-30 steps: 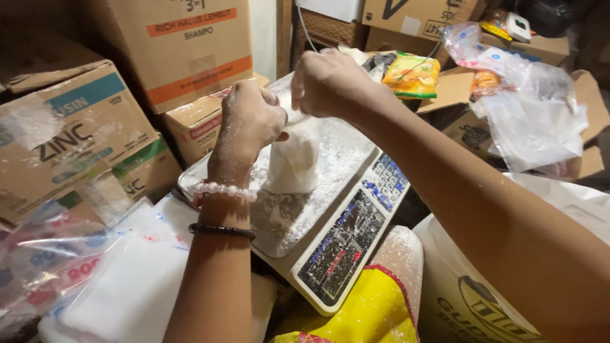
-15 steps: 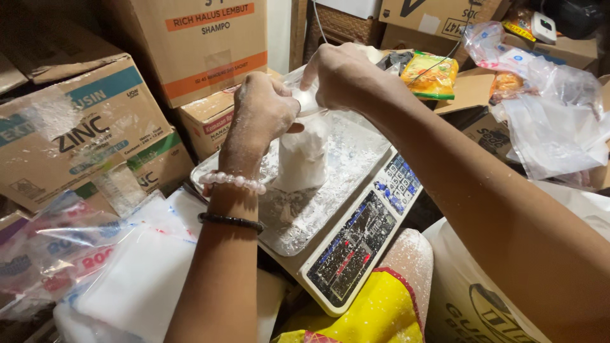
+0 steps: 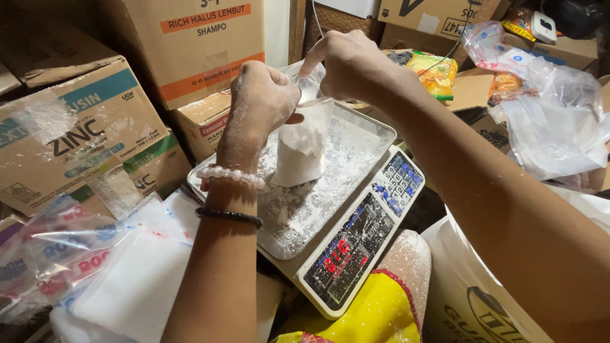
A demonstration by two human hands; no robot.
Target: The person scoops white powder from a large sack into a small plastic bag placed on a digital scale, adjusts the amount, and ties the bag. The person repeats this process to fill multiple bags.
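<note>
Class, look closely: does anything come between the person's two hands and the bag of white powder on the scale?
Nothing visible does. The left hand and right hand both grip the top of the powder bag directly, above the scale tray.

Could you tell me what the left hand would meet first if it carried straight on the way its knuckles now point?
The left hand points away from the camera, gripping the clear plastic bag of white powder. Straight on, it would likely meet the tan cardboard box with orange band, though depth is unclear.
</note>
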